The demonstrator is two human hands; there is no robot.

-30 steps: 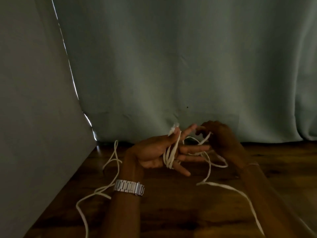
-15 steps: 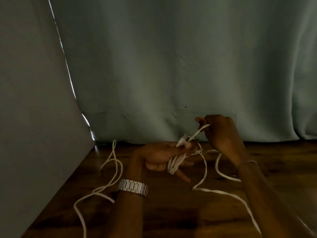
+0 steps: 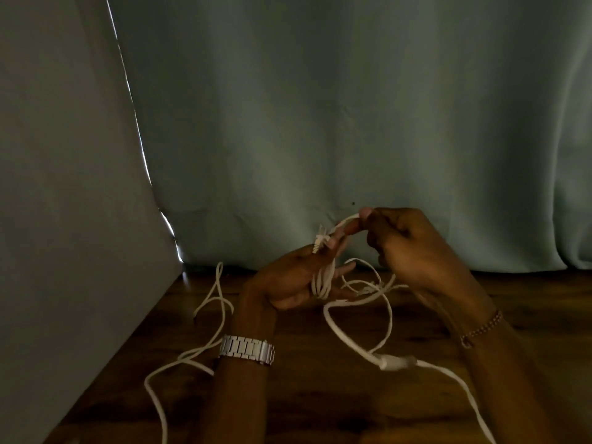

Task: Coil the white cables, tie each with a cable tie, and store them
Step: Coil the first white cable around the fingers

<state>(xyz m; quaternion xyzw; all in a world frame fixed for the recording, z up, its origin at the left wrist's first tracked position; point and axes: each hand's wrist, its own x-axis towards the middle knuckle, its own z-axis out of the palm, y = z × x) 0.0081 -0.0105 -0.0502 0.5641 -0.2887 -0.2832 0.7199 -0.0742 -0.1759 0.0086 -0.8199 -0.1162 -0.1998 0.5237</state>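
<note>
My left hand (image 3: 288, 280) is held palm up over the wooden table, fingers extended, with several turns of a white cable (image 3: 322, 280) wound round them. Its thumb pins the cable's plug end (image 3: 319, 240) against the hand. My right hand (image 3: 407, 248) is raised to the right of it and pinches the same cable between thumb and fingers above the left fingertips. From there the cable drops in loose loops (image 3: 362, 318) to a thicker white connector (image 3: 397, 362) on the table and runs off to the lower right.
Another white cable (image 3: 205, 322) lies in loose bends on the wooden table (image 3: 320, 405) at the left. A pale curtain (image 3: 320, 123) hangs behind the table, and a grey wall (image 3: 57, 219) bounds the left side.
My right hand has lifted the cable up and over my left fingers, adding to the wrap. The slack on the table has drawn closer, and a thick white connector now shows.
</note>
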